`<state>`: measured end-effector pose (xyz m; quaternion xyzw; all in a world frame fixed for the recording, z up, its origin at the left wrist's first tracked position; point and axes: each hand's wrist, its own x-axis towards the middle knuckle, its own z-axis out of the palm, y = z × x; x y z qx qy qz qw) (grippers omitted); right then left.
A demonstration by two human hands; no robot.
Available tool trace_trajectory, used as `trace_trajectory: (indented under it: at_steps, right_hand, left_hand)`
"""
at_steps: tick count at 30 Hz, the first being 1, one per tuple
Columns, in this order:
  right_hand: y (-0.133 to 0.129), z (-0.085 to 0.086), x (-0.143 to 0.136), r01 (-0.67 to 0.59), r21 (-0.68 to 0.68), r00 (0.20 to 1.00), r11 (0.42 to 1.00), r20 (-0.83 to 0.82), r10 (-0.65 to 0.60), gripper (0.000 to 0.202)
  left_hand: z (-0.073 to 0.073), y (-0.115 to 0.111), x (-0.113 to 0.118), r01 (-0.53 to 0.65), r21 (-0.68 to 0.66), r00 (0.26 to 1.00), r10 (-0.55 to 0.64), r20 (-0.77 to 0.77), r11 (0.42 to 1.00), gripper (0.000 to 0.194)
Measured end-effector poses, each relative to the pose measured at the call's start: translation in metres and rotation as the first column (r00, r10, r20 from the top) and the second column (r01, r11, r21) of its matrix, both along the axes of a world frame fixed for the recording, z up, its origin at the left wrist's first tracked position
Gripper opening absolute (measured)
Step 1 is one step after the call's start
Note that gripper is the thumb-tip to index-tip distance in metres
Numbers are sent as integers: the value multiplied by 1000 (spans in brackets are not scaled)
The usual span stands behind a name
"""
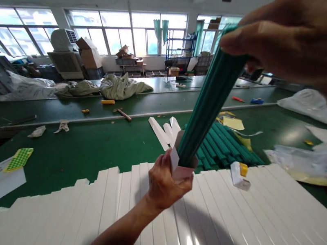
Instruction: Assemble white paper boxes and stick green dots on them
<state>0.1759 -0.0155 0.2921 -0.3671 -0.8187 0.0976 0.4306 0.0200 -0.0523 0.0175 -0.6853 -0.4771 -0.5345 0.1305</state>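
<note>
My left hand [166, 183] is wrapped round the open top of a long white cardboard box [183, 173], whose flaps stand up. A dark green ribbed tube [212, 101] leans upward out of that box, its lower end inside the opening. Up at the right, my right hand [274, 49] pinches the tube's upper end between thumb and fingers. Beyond the box, several similar green tubes [224, 146] lie in a pile on the green table. Many long white boxes [229, 216] lie side by side below my hands.
On the white boxes rests a small white carton with a yellow roll [240, 175]. A hammer [124, 114] and an orange-yellow object [107, 101] lie farther back. Plastic bags [306, 163] are at the right, and a yellow-green pad [19, 159] lies on paper at the left.
</note>
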Motion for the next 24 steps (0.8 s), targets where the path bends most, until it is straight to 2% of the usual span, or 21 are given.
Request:
trace_trajectory:
  at_steps: [1, 2, 4, 6, 8, 10, 13, 15, 17, 19, 20, 22, 24]
  right_hand:
    - [0, -4, -4, 18, 61, 983, 998, 180, -29, 60]
    - [0, -15, -9, 27, 138, 928, 990, 365, -76, 56]
    - [-2, -52, -20, -11, 261, 774, 965, 613, -157, 54]
    - [-5, -95, -30, -42, 264, 700, 964, 696, -160, 54]
    - [-7, -128, -35, -24, 245, 718, 969, 679, -154, 57]
    - [-7, -147, -34, 33, 189, 811, 981, 569, -136, 63]
    - [-4, -166, -29, 97, -41, 978, 994, 187, -88, 63]
    - [-3, -185, -31, -11, -281, 991, 960, -128, -26, 57]
    - [-5, -210, -40, -205, -469, 920, 859, -392, 5, 49]
    - [-10, -234, -54, -309, -558, 808, 770, -581, -96, 46]
    - [-12, -243, -62, -316, -577, 745, 753, -643, -180, 44]
    - [-15, -250, -76, -299, -577, 630, 760, -718, -297, 38]
    - [-16, -246, -87, -324, -518, 575, 792, -772, -271, 29]
  left_hand:
    - [-1, 1, -3, -9, -4, 1000, 9, 10, 1000, 74]
    - [-1, 2, -5, -9, -5, 1000, 9, 20, 1000, 78]
    - [-4, 3, -10, -6, 12, 999, 5, 33, 1000, 87]
    - [-7, 3, -13, -23, 60, 999, 21, 31, 998, 94]
    - [-11, 4, -15, -63, 125, 998, 63, 9, 990, 94]
    - [-13, 6, -17, -104, 168, 994, 108, -16, 980, 91]
    - [-12, 10, -20, -137, 182, 989, 146, -37, 974, 88]
    - [-9, 11, -21, -119, 167, 991, 127, -38, 979, 85]
    - [-6, 10, -24, -48, 113, 999, 49, -3, 992, 82]
    - [-4, 8, -27, 63, 48, 996, -66, 66, 997, 77]
    - [-3, 7, -28, 139, 13, 985, -139, 104, 990, 74]
    - [0, 4, -32, 294, -50, 939, -278, 201, 955, 66]
    - [4, 3, -34, 400, -77, 868, -350, 353, 913, 49]
